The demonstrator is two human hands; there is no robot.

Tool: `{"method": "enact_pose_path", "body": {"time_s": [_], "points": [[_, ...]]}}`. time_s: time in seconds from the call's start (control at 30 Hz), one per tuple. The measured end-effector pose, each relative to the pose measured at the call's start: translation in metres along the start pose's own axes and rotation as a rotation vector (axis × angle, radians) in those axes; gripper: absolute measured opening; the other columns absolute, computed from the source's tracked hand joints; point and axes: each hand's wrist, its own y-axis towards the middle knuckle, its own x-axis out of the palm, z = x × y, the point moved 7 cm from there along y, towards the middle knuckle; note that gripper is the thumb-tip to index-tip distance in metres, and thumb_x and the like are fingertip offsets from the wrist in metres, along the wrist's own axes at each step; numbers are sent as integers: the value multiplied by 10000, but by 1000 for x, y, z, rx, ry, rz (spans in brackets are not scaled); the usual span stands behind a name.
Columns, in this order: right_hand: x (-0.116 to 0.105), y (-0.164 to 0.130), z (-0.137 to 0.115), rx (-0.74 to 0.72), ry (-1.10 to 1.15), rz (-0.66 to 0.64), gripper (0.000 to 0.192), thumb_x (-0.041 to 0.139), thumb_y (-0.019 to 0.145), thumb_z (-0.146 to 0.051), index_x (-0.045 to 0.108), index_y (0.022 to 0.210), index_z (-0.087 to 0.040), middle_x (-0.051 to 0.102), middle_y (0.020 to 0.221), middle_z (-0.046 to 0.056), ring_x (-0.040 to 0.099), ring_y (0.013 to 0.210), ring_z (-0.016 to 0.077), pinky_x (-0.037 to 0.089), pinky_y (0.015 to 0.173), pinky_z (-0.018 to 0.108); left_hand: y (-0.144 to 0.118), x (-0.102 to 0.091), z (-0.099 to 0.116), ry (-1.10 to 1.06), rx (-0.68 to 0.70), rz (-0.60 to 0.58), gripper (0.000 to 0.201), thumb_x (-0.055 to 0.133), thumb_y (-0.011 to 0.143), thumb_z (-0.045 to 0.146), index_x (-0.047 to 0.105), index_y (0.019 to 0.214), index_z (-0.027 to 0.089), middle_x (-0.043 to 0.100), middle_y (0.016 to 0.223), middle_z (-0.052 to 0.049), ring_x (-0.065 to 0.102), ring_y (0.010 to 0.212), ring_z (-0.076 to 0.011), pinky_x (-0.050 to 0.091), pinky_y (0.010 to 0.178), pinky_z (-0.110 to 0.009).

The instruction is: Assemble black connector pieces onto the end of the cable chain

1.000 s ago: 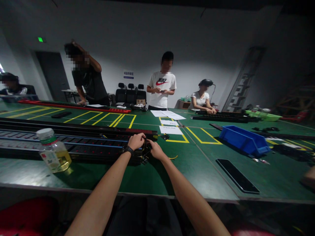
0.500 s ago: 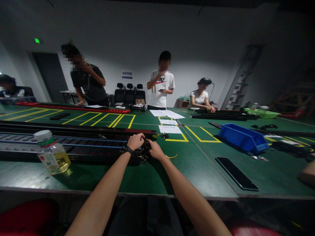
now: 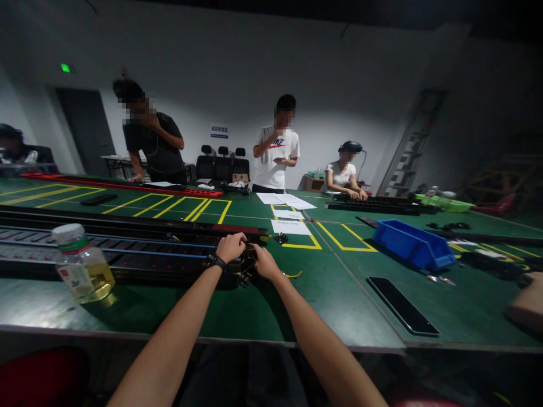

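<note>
Both hands meet at the right end of the long black power strip (image 3: 127, 249): the left hand (image 3: 231, 247) is curled over the bundle of wires (image 3: 246, 267) there, while the right hand (image 3: 263, 263) pinches those wires from the side. A hard tug could pull loose a lead; the drink bottle (image 3: 81, 264) left of the strip, near the left forearm, could tip.
</note>
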Motion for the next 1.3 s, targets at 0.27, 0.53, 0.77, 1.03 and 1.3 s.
{"method": "enact_pose_path", "body": {"time_s": [0.27,0.53,0.77,1.03,1.3], "points": [[-41,12,20,148,269,376,488,453,836,-88,652,1265,-208,787,995,47,728,950,209,527,942,329,0,0,-1,0,-7,-3,307,499,909,234,754,1065,304,807,1024,-21,745,971,-225,529,853,-287],[-104,26,90,433,91,263,488,444,910,-189,622,1364,-182,757,1200,110,697,1104,244,522,949,341,1,1,-2,-6,-16,-16,313,494,920,255,752,1090,304,803,1065,-39,739,997,-238,529,886,-307],[-88,5,107,241,-339,14,491,474,979,-226,566,1457,-165,633,1437,151,597,1305,278,445,1079,387,-2,-3,2,0,-27,-31,319,497,918,243,752,1103,292,801,1083,-49,736,1024,-240,525,897,-308],[-79,-10,97,232,-443,-97,377,497,987,-297,671,1315,-227,693,1334,111,634,1219,276,480,992,388,-2,-3,1,26,-43,-34,329,495,917,254,755,1113,297,802,1072,-53,736,1009,-245,527,897,-315],[-86,-6,105,211,-418,19,452,461,1030,-338,590,1441,-201,593,1480,120,539,1345,275,431,1092,401,0,-1,0,3,-25,-23,327,496,910,250,759,1100,289,802,1064,-65,736,1006,-261,529,898,-334]]}}
